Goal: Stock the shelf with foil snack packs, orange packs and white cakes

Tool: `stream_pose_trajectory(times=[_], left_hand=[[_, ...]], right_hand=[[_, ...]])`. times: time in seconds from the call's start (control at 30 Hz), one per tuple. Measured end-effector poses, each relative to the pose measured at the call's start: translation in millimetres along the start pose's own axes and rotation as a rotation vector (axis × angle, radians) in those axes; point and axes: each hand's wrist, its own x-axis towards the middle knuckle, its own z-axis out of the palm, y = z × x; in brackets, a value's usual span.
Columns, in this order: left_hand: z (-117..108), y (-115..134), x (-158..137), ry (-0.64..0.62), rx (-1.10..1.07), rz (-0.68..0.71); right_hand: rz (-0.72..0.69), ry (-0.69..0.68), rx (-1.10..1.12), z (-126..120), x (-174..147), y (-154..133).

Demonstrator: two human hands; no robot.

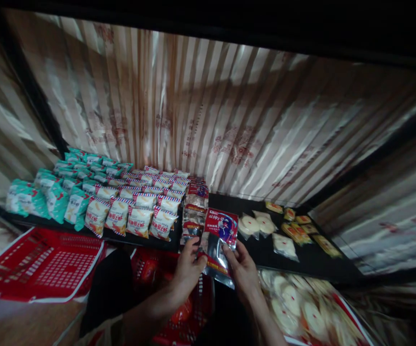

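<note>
In front of me is a red and dark snack packet [218, 226] with a blue-purple figure printed on it and a silvery lower edge. My right hand [243, 269] grips its right side, thumb across the front. At the lower left edge, my left hand [188, 266] holds it with thumb and fingers curled. Just behind and to the left, a row of matching dark red packets [195, 202] stands on the black shelf [254, 252]. White and red snack bags [138, 221] stand in rows beside them.
Teal bags [76, 206] fill the shelf's left end. Clear packs of white discs [249, 225] and yellow packs [296, 233] lie on the right. Below are an upright-sided red basket [49, 264], another red basket [202, 298], and a container of bagged white discs [290, 300]. Striped sheeting [165, 105] hangs behind.
</note>
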Motion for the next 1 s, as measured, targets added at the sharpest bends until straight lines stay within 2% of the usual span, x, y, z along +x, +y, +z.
stream_pose_trajectory(times=[0.13,0.27,0.37,0.5,0.8,1.0], left_hand=[[-7,-3,24,0.085,0.109,0.144],[-11,5,48,0.216,0.240,0.240],[-12,10,61,0.253,0.320,0.267],[-10,8,67,0.239,0.385,0.233],[-7,3,65,0.202,0.474,0.207],[-5,6,61,0.191,0.542,0.213]], right_hand=[[-0.073,-0.024,-0.114,21,33,-7],[-0.184,0.012,-0.293,37,69,-9],[-0.269,0.047,-0.439,41,93,-3],[-0.394,0.018,-0.623,41,114,5],[-0.476,0.123,-1.032,48,116,11],[-0.493,0.137,-1.104,52,114,13]])
